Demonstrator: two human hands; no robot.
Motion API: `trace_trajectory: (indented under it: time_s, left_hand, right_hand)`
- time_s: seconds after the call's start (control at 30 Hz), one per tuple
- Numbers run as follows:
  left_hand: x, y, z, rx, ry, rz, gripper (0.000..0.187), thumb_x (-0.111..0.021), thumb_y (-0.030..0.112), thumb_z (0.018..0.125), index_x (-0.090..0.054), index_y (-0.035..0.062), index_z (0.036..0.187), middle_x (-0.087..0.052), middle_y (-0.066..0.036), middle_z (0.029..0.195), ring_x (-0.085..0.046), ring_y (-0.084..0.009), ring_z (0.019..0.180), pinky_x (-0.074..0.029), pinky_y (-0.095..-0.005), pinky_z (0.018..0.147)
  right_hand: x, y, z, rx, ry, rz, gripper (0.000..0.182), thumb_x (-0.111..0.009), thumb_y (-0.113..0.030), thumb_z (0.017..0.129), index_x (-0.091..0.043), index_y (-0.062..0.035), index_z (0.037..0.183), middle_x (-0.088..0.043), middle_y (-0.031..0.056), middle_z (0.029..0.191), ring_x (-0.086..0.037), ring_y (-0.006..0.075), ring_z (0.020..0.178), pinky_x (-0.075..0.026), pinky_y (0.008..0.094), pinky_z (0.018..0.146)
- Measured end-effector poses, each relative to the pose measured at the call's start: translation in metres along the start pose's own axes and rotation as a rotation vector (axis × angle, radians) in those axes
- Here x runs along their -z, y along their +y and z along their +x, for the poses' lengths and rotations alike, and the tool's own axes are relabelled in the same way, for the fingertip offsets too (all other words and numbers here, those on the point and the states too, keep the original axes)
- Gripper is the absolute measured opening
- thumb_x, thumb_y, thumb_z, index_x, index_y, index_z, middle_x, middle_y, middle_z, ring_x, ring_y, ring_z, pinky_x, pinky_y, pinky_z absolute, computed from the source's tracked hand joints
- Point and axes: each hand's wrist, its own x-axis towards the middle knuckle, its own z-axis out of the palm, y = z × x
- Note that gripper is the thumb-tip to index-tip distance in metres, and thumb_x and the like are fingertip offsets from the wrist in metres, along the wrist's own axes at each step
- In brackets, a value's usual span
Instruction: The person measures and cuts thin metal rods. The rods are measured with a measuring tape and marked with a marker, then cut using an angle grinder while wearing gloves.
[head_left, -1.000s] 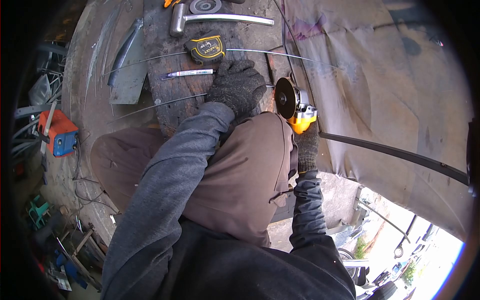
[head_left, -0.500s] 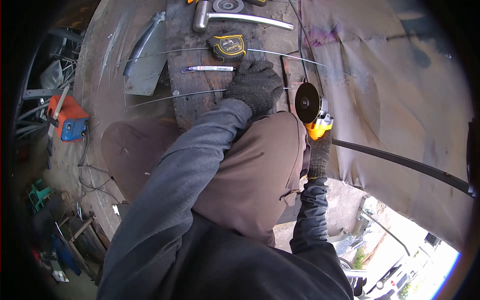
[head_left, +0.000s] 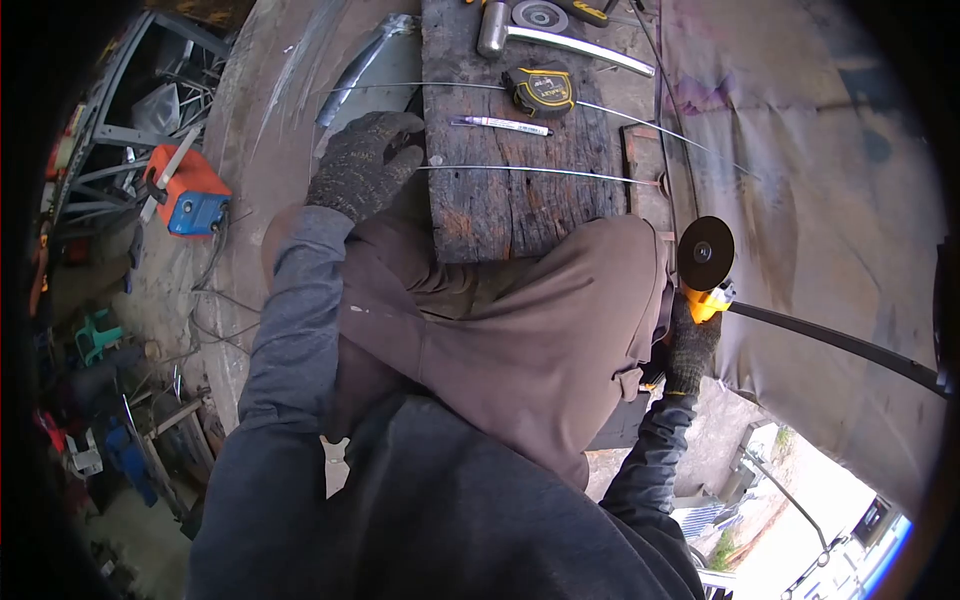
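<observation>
The left hand (head_left: 362, 165) has let go of the thin wire (head_left: 540, 173) on the wooden board (head_left: 520, 200). It has moved off the board to the left side. The right hand (head_left: 690, 345) has pulled the grinder (head_left: 705, 262) back from the wire, and the sparks seem to have stopped.

Two gloved hands are counted, left hand (head_left: 362, 165) and right hand (head_left: 690, 348). One angle grinder (head_left: 706, 268), one tape measure (head_left: 541, 90), one marker (head_left: 500, 124), one hammer (head_left: 545, 34) and two thin rods, near rod (head_left: 530, 172) and far rod (head_left: 420, 86), are seen.
</observation>
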Motion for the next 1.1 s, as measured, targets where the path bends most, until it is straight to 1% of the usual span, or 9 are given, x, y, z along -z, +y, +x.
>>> trace_trajectory:
  time_s: [0.03,0.1,0.23,0.33,0.53,0.73,0.77,1.03,1.1]
  left_hand:
    - [0.006,-0.012,-0.008,-0.004,0.002,-0.007,0.032,-0.069,0.022,0.092,-0.068,0.0127,0.122,-0.069,-0.011,0.120,-0.064,-0.0308,0.114,-0.050,-0.0414,0.101]
    - [0.007,-0.031,-0.021,0.199,-0.209,-0.055,0.035,-0.067,0.022,0.093,-0.065,0.0127,0.127,-0.068,-0.013,0.122,-0.064,-0.0330,0.114,-0.049,-0.0415,0.100]
    - [-0.007,-0.046,-0.029,0.123,-0.284,-0.031,0.032,-0.065,0.022,0.095,-0.065,0.0105,0.125,-0.067,-0.015,0.124,-0.063,-0.0341,0.116,-0.049,-0.0414,0.101]
    - [-0.018,-0.030,-0.028,-0.024,-0.175,-0.074,0.026,-0.062,0.020,0.096,-0.065,0.0081,0.119,-0.067,-0.014,0.120,-0.064,-0.0324,0.113,-0.051,-0.0416,0.098]
    - [-0.024,0.015,-0.007,0.059,-0.227,-0.191,0.024,-0.065,0.023,0.095,-0.069,0.0069,0.113,-0.068,-0.015,0.116,-0.064,-0.0337,0.112,-0.050,-0.0423,0.097]
    - [-0.067,0.082,0.009,-0.104,-0.108,0.034,0.026,-0.065,0.025,0.093,-0.071,0.0061,0.111,-0.068,-0.014,0.112,-0.063,-0.0353,0.107,-0.050,-0.0455,0.097]
    - [-0.077,0.092,0.016,-0.136,-0.136,-0.020,0.027,-0.065,0.025,0.093,-0.071,0.0063,0.111,-0.068,-0.015,0.112,-0.063,-0.0353,0.108,-0.050,-0.0454,0.097]
    - [-0.116,0.123,0.039,-0.175,-0.199,-0.031,0.025,-0.060,0.028,0.095,-0.070,0.0106,0.111,-0.066,-0.014,0.113,-0.062,-0.0355,0.109,-0.049,-0.0476,0.097]
    - [-0.119,0.122,0.037,-0.202,-0.090,-0.053,0.023,-0.061,0.026,0.095,-0.071,0.0116,0.110,-0.067,-0.013,0.112,-0.063,-0.0348,0.108,-0.050,-0.0471,0.095]
  right_hand:
    - [0.000,0.002,-0.001,0.009,-0.013,0.017,0.062,-0.083,-0.028,0.079,-0.055,0.0001,0.126,-0.067,0.0129,0.112,-0.065,0.0264,0.101,-0.051,0.0385,0.090]
    - [0.001,0.003,-0.003,-0.005,-0.031,0.022,0.060,-0.082,-0.027,0.080,-0.055,-0.0002,0.126,-0.067,0.0126,0.112,-0.066,0.0261,0.099,-0.052,0.0381,0.089]
    - [0.000,0.001,-0.012,0.007,-0.070,0.118,0.062,-0.082,-0.026,0.080,-0.053,-0.0008,0.129,-0.067,0.0120,0.112,-0.066,0.0256,0.099,-0.052,0.0374,0.089]
    - [0.000,0.008,-0.015,0.036,-0.071,0.130,0.060,-0.082,-0.025,0.080,-0.054,-0.0006,0.128,-0.067,0.0123,0.113,-0.066,0.0250,0.099,-0.052,0.0371,0.089]
    - [0.005,0.006,-0.016,-0.069,-0.055,0.078,0.061,-0.081,-0.025,0.080,-0.053,-0.0010,0.128,-0.067,0.0128,0.113,-0.066,0.0260,0.100,-0.052,0.0380,0.089]
    - [0.007,0.017,-0.013,-0.108,-0.108,0.133,0.061,-0.081,-0.024,0.080,-0.052,-0.0019,0.129,-0.066,0.0130,0.112,-0.065,0.0256,0.099,-0.053,0.0376,0.088]
    - [0.003,0.018,-0.014,-0.034,-0.045,0.136,0.045,-0.080,-0.021,0.081,-0.059,-0.0005,0.116,-0.069,0.0088,0.095,-0.067,0.0204,0.083,-0.054,0.0344,0.076]
    - [0.000,-0.002,-0.009,-0.090,-0.103,0.096,0.056,-0.080,-0.022,0.081,-0.055,0.0003,0.126,-0.069,0.0125,0.109,-0.067,0.0242,0.096,-0.054,0.0369,0.084]
    - [-0.004,0.001,-0.005,-0.058,-0.092,0.089,0.058,-0.082,-0.025,0.079,-0.055,-0.0012,0.126,-0.067,0.0124,0.109,-0.066,0.0241,0.096,-0.053,0.0378,0.085]
